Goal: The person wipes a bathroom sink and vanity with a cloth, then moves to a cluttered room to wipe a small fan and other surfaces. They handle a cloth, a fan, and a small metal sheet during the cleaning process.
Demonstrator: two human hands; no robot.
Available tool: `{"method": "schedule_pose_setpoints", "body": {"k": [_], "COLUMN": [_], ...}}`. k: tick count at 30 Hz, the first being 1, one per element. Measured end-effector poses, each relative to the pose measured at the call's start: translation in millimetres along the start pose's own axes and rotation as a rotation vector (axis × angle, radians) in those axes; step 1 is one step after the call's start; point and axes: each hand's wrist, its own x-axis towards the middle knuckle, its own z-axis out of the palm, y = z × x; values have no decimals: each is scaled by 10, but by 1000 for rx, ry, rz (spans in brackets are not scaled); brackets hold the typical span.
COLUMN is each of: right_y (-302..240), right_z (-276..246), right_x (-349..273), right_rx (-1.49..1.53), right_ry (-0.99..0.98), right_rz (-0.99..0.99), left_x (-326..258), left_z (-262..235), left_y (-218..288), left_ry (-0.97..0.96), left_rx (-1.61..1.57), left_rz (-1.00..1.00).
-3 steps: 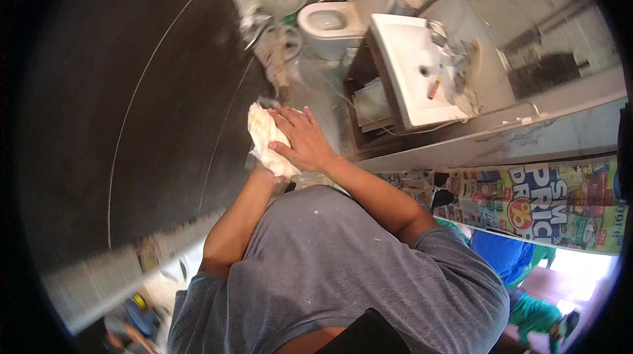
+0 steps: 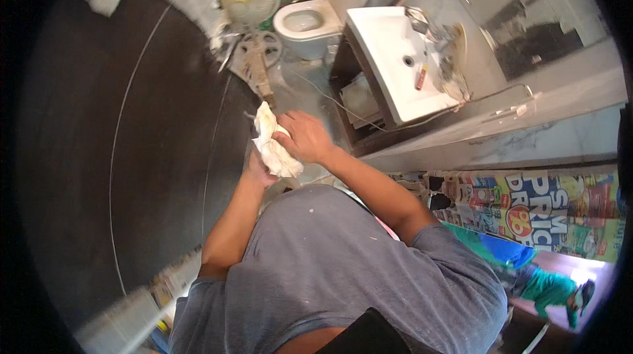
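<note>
At the middle of the view, a bunched pale cloth (image 2: 282, 161) sits between the two hands, just in front of the grey shirt (image 2: 323, 248). The right hand (image 2: 308, 135), on its three o'clock side, grips it, fingers bent over and thumb pressed on top. The left hand (image 2: 262, 171) is against it at seven o'clock; its fingers are mostly hidden, so I cannot tell whether they are closed. From the cloth, a dark panel (image 2: 158, 156) spreads at nine o'clock, a fan (image 2: 244, 1) stands at twelve, and a sink (image 2: 386, 44) holding a red tube (image 2: 421, 77) lies at two. A person in green (image 2: 550, 288) bends at four.
</note>
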Motion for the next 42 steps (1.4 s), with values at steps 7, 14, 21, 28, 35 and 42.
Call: {"method": "schedule_pose_setpoints", "body": {"k": [7,14,21,28,35,42], "right_y": [795,1232,3054,5555,6285,6442], "right_z": [142,-228,-1383,-2053,-2287,-2334], "right_x": [854,1617,1686,1511,2245,2358], "right_rx": [117,-228,905,1635,2011,1979], "right_ry": [370,140,337,1475,1650,1763], "right_rz": [93,20,304,888,711,723], "left_x": [1379,2677,3300,4176,4637,4950], "left_z": [409,673,1471,2116,2278,2744], "left_y": [681,1238,1321,1362,1310,1226], "left_ry": [156,68,-94,-198,-45,19], "left_rx": [407,550,616,558,598,569], "left_rz": [-51,-140,-155,-14,-18,-92]}}
